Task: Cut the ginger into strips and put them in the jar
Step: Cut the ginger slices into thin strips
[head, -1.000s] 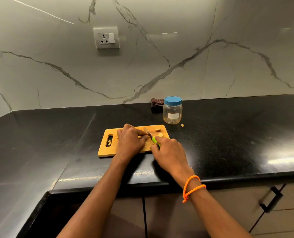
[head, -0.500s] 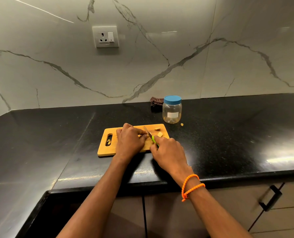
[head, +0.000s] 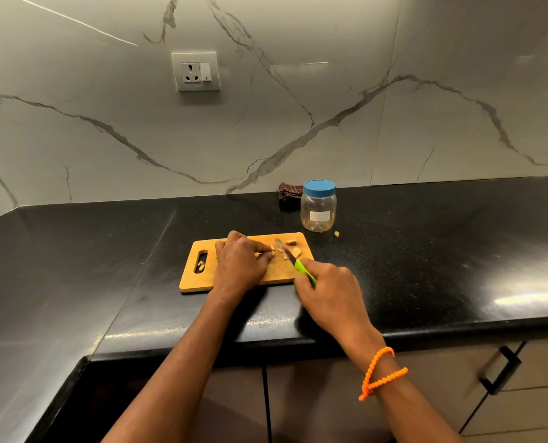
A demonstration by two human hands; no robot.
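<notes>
Gripping the green handle of a small knife (head: 290,254), the right hand (head: 331,297) sits just right of centre, its fingers curled round the handle and the blade pointing up and left over the wooden cutting board (head: 234,281). The blade tip lies among pale ginger pieces (head: 293,251) near the board's upper right corner. The left hand (head: 240,266) rests on the middle of the board, its fingers bent down and pressing on a bit of ginger at the fingertips; how much ginger lies under them cannot be told. A few scraps show in the board's handle slot at its left end. Above and right of the board, well apart from both hands, stands the clear jar (head: 318,207) with its blue lid on, and one ginger crumb (head: 337,233) lies on the black counter (head: 442,251) just beside the jar's base. A dark folded cloth (head: 288,193) sits behind the jar against the marble wall. An orange bead bracelet (head: 382,372) circles the right wrist at lower right.
</notes>
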